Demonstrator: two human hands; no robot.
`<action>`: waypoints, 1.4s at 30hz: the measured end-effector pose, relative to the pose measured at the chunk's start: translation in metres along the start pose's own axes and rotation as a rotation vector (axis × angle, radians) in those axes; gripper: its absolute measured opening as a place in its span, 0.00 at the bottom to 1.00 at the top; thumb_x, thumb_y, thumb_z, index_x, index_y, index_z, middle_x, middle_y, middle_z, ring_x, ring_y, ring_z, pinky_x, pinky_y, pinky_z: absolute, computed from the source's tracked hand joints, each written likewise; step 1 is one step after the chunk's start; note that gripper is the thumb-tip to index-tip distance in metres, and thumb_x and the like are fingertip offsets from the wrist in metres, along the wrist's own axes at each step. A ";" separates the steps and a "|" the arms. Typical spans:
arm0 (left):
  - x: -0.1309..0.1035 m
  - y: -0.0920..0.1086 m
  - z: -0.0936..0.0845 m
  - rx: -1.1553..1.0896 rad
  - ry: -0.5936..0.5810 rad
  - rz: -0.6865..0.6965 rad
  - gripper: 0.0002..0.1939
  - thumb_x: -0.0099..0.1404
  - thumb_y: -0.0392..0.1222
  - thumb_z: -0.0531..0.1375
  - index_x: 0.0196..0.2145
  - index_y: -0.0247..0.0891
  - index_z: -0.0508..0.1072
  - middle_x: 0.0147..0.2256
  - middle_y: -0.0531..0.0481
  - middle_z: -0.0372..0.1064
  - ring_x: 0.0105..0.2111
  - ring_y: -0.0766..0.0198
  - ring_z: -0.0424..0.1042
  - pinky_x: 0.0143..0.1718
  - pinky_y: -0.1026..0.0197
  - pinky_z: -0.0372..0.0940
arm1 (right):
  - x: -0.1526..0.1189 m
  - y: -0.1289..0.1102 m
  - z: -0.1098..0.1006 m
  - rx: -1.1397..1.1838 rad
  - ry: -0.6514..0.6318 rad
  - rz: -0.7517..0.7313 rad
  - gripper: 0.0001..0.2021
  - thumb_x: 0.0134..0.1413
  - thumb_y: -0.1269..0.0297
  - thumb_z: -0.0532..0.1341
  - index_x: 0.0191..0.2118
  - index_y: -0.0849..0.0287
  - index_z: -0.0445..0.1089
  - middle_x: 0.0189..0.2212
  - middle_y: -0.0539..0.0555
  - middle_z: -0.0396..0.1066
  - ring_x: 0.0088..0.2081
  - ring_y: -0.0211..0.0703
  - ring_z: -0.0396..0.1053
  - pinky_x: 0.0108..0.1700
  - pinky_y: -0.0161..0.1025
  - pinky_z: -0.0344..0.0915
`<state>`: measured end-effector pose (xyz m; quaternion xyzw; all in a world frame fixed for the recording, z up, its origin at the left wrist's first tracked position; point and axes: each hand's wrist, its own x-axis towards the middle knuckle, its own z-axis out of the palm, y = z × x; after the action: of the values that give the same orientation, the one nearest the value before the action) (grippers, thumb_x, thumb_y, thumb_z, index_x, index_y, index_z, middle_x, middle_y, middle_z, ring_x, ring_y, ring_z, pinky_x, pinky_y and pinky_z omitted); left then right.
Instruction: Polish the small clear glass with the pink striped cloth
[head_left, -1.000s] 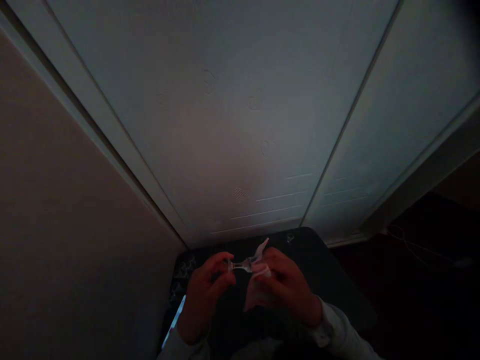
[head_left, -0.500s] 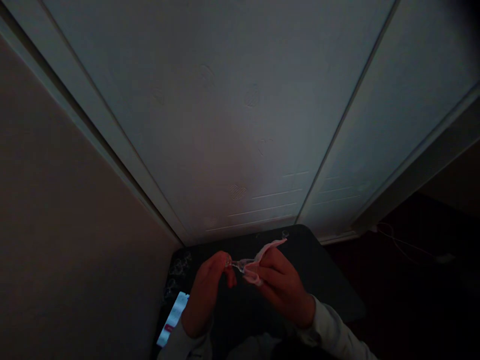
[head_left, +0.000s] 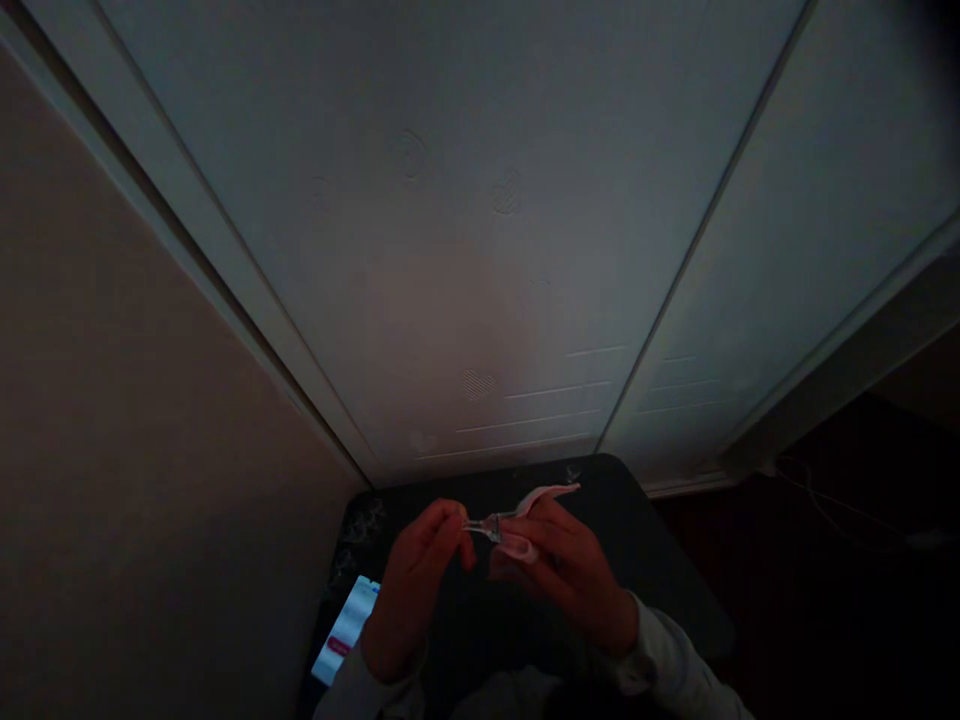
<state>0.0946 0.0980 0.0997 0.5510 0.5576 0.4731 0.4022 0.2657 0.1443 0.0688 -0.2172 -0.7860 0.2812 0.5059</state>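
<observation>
My left hand [head_left: 424, 565] is closed, thumb and fingers pinching the left end of a small clear, shiny stemmed piece [head_left: 484, 526]. It looks like glass or plastic, but the dimness hides its exact kind. My right hand [head_left: 574, 570] is closed on a thin pale-pink cloth [head_left: 551, 492], which is folded around the right end of the clear piece. One corner of the cloth sticks out to the upper right, and another fold hangs below the fingers. Both hands are above a dark table.
The dark table [head_left: 645, 560] has rounded corners and stands against a white panelled door [head_left: 450, 280] with embossed hearts and lines. A lit phone [head_left: 349, 630] lies left of my left hand. Faint clear outlines [head_left: 364, 522] show at the table's left edge. A white cable [head_left: 825, 495] runs at right.
My right hand's thumb has moved forward over the clear piece, and the cloth has shifted slightly. The left fingers now pinch the piece's end more closely. The view has moved a little.
</observation>
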 end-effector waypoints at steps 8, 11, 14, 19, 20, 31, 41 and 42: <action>-0.002 -0.001 -0.001 -0.047 0.000 0.038 0.17 0.65 0.51 0.50 0.23 0.39 0.63 0.22 0.54 0.60 0.25 0.65 0.62 0.31 0.63 0.57 | 0.000 0.002 0.006 0.064 0.030 0.073 0.08 0.57 0.65 0.56 0.40 0.54 0.71 0.28 0.52 0.71 0.30 0.41 0.67 0.31 0.38 0.65; -0.003 0.000 -0.001 -0.068 0.026 0.034 0.15 0.65 0.49 0.50 0.26 0.38 0.64 0.21 0.55 0.60 0.25 0.65 0.62 0.30 0.63 0.57 | -0.001 0.002 0.010 0.134 0.098 0.178 0.04 0.54 0.65 0.59 0.36 0.54 0.69 0.28 0.51 0.70 0.30 0.41 0.67 0.31 0.36 0.65; -0.004 0.001 -0.003 -0.080 0.039 0.029 0.13 0.63 0.49 0.52 0.27 0.38 0.64 0.21 0.55 0.61 0.24 0.65 0.62 0.29 0.64 0.57 | 0.001 0.002 0.011 0.147 0.077 0.156 0.04 0.53 0.64 0.59 0.36 0.54 0.70 0.28 0.52 0.70 0.32 0.42 0.68 0.34 0.38 0.65; -0.006 0.001 -0.011 -0.063 0.038 0.066 0.10 0.61 0.47 0.54 0.28 0.38 0.65 0.22 0.56 0.61 0.24 0.66 0.62 0.29 0.64 0.58 | 0.003 0.001 0.015 0.149 0.058 0.191 0.09 0.52 0.60 0.61 0.39 0.52 0.74 0.32 0.54 0.71 0.36 0.46 0.68 0.38 0.41 0.66; -0.007 0.001 -0.013 -0.058 0.034 0.074 0.10 0.61 0.47 0.55 0.28 0.38 0.65 0.22 0.55 0.61 0.25 0.66 0.63 0.29 0.64 0.58 | 0.003 0.001 0.017 0.168 0.060 0.213 0.09 0.52 0.59 0.61 0.39 0.52 0.74 0.32 0.54 0.71 0.36 0.46 0.68 0.38 0.41 0.66; -0.006 -0.008 -0.027 0.049 -0.048 0.151 0.05 0.57 0.42 0.58 0.30 0.38 0.69 0.28 0.51 0.67 0.30 0.62 0.66 0.35 0.63 0.61 | 0.007 -0.001 0.028 0.304 0.145 0.324 0.08 0.50 0.57 0.62 0.34 0.51 0.76 0.32 0.53 0.69 0.37 0.45 0.68 0.40 0.41 0.66; -0.003 -0.004 -0.025 0.034 -0.067 0.130 0.10 0.60 0.47 0.55 0.31 0.38 0.67 0.27 0.52 0.65 0.28 0.63 0.65 0.32 0.64 0.60 | 0.007 -0.001 0.025 0.238 0.142 0.281 0.08 0.49 0.57 0.63 0.32 0.54 0.75 0.29 0.52 0.69 0.33 0.43 0.67 0.35 0.39 0.66; -0.002 -0.003 -0.023 0.029 -0.052 0.128 0.10 0.60 0.47 0.55 0.30 0.38 0.67 0.26 0.52 0.65 0.28 0.64 0.65 0.32 0.64 0.60 | 0.007 -0.001 0.024 0.224 0.142 0.265 0.07 0.49 0.58 0.63 0.32 0.53 0.75 0.28 0.52 0.69 0.33 0.43 0.67 0.34 0.39 0.65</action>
<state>0.0715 0.0945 0.1024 0.6036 0.5173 0.4750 0.3774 0.2411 0.1428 0.0662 -0.2805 -0.6767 0.4151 0.5395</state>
